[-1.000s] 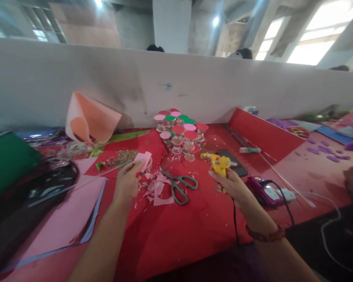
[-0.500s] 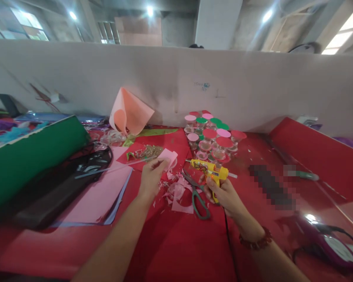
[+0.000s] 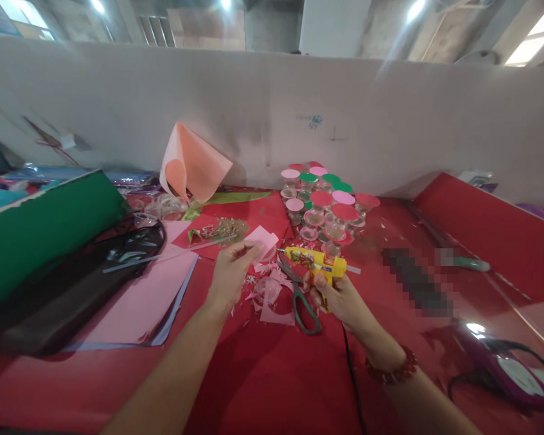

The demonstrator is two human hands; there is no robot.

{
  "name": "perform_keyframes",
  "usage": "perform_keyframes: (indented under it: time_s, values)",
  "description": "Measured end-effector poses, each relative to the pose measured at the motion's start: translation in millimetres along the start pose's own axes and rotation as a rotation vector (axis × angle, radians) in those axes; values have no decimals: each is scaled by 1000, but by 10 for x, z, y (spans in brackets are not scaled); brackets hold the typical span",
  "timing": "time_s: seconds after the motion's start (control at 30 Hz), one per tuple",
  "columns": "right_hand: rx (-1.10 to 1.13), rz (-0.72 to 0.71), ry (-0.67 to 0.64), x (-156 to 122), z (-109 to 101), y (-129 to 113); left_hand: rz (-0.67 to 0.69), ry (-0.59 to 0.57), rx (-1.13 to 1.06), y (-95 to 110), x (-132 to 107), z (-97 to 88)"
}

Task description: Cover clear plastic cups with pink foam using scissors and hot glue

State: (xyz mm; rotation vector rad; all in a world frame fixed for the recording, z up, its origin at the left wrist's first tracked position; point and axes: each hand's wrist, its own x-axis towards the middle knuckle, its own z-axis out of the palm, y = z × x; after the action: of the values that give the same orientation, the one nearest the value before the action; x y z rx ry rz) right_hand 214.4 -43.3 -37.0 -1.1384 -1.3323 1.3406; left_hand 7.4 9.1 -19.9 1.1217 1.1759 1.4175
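My left hand pinches a small piece of pink paper, its fingers closed on the near edge. Something clear and rounded seems to sit at the paper's underside, too blurred to make out. Wrapped round the handle of a yellow hot glue gun is my right hand. The gun's nozzle points left and is close to the paper; whether they touch I cannot tell. Below the gun lie scissors with dark green handles, beside pink paper scraps.
Behind the gun stand several clear plastic cups with red, pink and green paper discs. Pink sheets and a black bag lie left, by a green panel. A black cord trails toward me. A purple device sits right.
The glue gun has moved left, bringing its nozzle nearer the pink paper. My left hand keeps its pinch on the paper. The camera view has shifted slightly downward.
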Motion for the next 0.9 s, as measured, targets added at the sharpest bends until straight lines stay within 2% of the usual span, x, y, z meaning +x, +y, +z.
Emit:
perform_keyframes:
  time_s: [0.3, 0.9]
  values:
    - [16, 51, 30, 10, 1, -37, -33, -20, -5, 41, -28, 17]
    - [17, 67, 50, 12, 3, -60, -16, -78, -26, -7, -14, -9]
